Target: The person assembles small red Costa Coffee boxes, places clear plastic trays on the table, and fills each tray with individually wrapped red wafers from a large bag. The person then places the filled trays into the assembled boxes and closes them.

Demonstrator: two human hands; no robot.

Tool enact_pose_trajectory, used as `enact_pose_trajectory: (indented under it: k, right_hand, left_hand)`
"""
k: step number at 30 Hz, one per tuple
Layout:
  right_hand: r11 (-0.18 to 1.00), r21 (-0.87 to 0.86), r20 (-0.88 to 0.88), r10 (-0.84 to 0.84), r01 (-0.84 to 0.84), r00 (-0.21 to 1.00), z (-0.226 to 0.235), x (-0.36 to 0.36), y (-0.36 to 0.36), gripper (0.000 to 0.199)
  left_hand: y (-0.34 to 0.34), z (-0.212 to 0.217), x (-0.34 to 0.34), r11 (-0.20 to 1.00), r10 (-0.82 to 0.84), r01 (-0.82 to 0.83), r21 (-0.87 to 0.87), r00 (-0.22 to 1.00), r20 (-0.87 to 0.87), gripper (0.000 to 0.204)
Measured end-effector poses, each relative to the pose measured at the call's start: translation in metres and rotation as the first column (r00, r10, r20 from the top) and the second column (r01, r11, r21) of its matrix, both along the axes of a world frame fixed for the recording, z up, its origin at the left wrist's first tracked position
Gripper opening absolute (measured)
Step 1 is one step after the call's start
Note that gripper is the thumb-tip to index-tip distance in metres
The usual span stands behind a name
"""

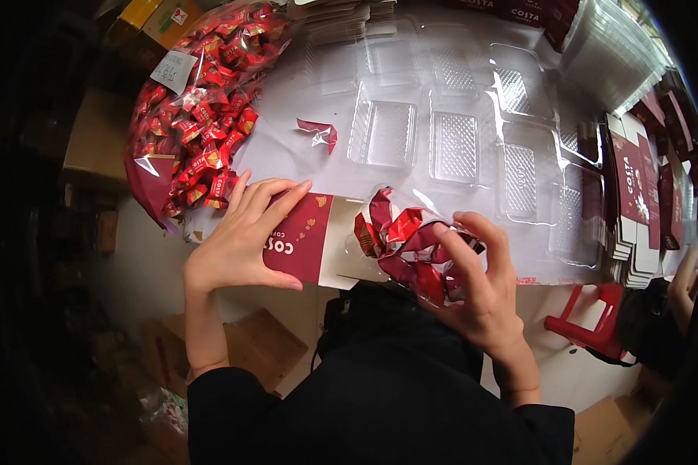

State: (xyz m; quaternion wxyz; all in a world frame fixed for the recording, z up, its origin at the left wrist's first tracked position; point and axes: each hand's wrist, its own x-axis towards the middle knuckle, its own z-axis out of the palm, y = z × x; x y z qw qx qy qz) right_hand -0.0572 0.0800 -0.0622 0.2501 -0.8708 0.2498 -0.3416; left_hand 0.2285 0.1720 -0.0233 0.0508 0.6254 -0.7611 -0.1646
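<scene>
My left hand [233, 242] spans a flat-lying maroon carton [312, 221] at the near table edge, its thumb on the near side and its fingers over the far side. The carton's pale open end [344, 244] faces right. Just beside that end, my right hand [485, 302] grips a clear plastic tray filled with red and maroon wrapped packets [411, 232]. Fingers and thumb curl around the tray's right part, hiding some of it. The tray looks tilted, and whether it touches the carton I cannot tell.
A big clear bag of red wrapped packets [209, 116] stands at left. Several empty clear trays [454, 147] lie across the table [283, 97], near a torn maroon scrap [318, 133]. Stacked trays [609, 54] and flat cartons [636, 186] are at right, above a red stool [589, 329].
</scene>
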Motion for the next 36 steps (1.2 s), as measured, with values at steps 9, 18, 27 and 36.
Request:
enact_pose_trajectory:
  k: [9,18,27,36]
  right_hand:
    - [0.954,0.183,-0.072,0.255,-0.239,0.964,-0.005,0.005,-0.003,0.07]
    - [0.946,0.191,-0.06,0.279,-0.263,0.958,-0.009,0.05,-0.006,0.089]
    - [0.965,0.167,-0.153,0.229,-0.203,0.961,-0.019,0.027,0.016,0.064]
    - [0.987,0.04,0.101,0.149,-0.153,0.984,-0.001,0.041,0.016,0.058]
  left_hand:
    - [0.003,-0.002,-0.003,1.0,0.003,-0.004,-0.019,0.999,-0.055,0.1]
    - [0.001,-0.006,-0.003,0.998,-0.016,0.012,-0.062,0.998,-0.066,0.102]
    - [0.006,-0.013,-0.014,0.982,0.064,-0.077,-0.171,0.995,-0.081,0.097]
    - [0.023,-0.028,-0.034,0.797,0.207,-0.321,-0.511,0.941,-0.268,0.107]
